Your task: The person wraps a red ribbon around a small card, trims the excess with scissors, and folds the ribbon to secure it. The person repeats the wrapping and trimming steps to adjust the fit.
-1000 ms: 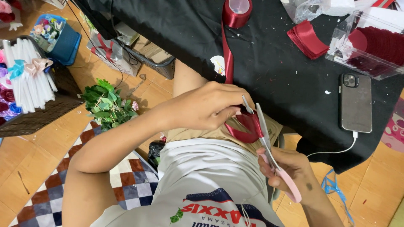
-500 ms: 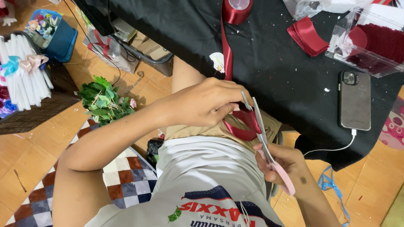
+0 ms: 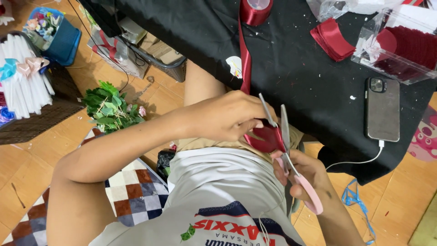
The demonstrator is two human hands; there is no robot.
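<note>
Since the earlier frames the scissors have tipped a little more upright and the view has drifted slightly; otherwise the hands sit in much the same place over the lap.

The left hand pinches a folded loop of dark red ribbon between thumb and fingers, holding it just off the near edge of the counter, which is draped in black cloth. The right hand grips the pink handles of the scissors, its fingers closed around them, and the two blades stand parted in a narrow V with the ribbon loop lying between them. The scissors' long axis runs from the handles near the body up and away toward the counter, nearly in line with the ribbon strand, which climbs from the pinch across the cloth to the ribbon spool at the far edge. The ribbon thus lies directly ahead of the blades and immediately right of the left fingers; the left hand is the one touching it, while the right meets it only through the blades.

On the counter lie a stack of cut ribbon pieces, a clear plastic box of red pieces and a phone on its cable. On the floor to the left are green artificial leaves and a bundle of white sticks.
</note>
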